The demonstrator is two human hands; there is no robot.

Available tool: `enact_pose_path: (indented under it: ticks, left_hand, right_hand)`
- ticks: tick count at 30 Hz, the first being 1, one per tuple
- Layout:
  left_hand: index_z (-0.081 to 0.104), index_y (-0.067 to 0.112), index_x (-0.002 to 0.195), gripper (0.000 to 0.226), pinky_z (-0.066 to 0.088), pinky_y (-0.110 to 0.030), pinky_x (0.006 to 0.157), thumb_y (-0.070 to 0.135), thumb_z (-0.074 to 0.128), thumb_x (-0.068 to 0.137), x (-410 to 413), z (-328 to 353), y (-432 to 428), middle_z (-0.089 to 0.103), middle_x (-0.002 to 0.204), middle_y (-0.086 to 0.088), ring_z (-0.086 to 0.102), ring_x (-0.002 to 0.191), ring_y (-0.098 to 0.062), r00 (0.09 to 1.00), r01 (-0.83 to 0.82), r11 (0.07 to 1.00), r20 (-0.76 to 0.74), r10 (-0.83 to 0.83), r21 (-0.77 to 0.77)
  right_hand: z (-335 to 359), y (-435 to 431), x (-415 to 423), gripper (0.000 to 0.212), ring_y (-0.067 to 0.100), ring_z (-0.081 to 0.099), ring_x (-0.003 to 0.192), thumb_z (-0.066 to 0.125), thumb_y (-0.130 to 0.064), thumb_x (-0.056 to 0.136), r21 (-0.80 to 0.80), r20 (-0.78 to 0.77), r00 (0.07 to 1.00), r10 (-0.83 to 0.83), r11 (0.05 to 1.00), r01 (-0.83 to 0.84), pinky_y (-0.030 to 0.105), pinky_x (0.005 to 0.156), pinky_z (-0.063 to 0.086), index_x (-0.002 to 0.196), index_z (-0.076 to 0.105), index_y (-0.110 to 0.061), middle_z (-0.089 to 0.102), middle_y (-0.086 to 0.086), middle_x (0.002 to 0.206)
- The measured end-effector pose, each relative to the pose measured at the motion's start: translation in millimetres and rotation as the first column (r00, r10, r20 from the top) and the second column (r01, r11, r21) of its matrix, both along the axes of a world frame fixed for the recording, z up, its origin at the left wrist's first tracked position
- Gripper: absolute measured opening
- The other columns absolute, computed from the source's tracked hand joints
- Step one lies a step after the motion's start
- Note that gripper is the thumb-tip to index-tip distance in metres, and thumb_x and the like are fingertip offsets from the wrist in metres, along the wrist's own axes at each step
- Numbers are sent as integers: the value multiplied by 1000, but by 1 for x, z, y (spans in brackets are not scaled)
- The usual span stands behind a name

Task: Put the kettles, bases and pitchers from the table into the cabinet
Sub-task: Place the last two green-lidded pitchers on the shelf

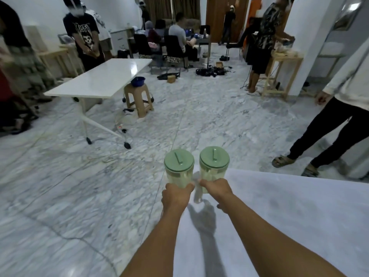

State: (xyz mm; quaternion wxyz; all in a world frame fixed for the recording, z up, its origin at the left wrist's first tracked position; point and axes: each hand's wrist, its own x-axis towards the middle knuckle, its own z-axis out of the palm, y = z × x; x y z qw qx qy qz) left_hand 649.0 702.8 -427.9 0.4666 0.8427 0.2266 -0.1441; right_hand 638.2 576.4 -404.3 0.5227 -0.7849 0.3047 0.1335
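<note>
Two clear pitchers with green lids are held side by side near the far left corner of the white table [289,206] in front of me. My left hand [175,196] grips the left pitcher [179,166] by its body or handle. My right hand [217,189] is closed on the right pitcher [214,162] at its handle side. The left pitcher hangs past the table's edge over the floor. I cannot tell whether the right pitcher rests on the table. No cabinet, kettle or base is in view.
A marble floor with loose cables [111,158] spreads ahead. A white folding table [99,80] on wheels stands at left with a tan stool [137,98] and blue bowl [137,80]. A person's legs [319,144] stand close at right. Several other people stand or sit farther back.
</note>
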Motion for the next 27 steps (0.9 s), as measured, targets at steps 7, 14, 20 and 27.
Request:
enact_pose_path:
  ticks: [7,14,20,27]
  left_hand:
    - [72,9,87,32,42,-27,57,40,66,87,22,-20,-8,70,85,-11,63,80,-27,993,6,983,115,15,-182]
    - [69,15,75,26,48,-31,70,32,62,93,20,-4,-11,69,78,-3,61,73,-20,983,103,950,179,-51,-294]
    - [62,17,86,34,52,-38,79,41,43,101,-7,70,-31,69,84,-8,67,79,-25,967,114,851,253,23,-513]
    - [63,12,99,45,49,-36,73,46,33,102,-81,174,-63,69,89,-10,61,70,-20,858,323,805,512,-29,-497]
  right_hand:
    - [-23,-11,23,29,19,55,83,64,-33,89,289,-18,996,-92,953,93,41,84,47,113,62,-15,63,5,105]
    - [-13,-20,12,9,21,59,85,59,-18,93,336,98,971,-220,925,176,37,77,49,91,68,-17,68,6,99]
    - [48,-40,-28,17,24,62,76,53,-18,92,373,236,886,-400,879,298,30,63,42,83,66,-12,71,10,86]
    - [137,-64,-113,30,17,49,51,44,-31,95,447,471,637,-610,788,423,30,55,35,71,55,-15,53,2,60]
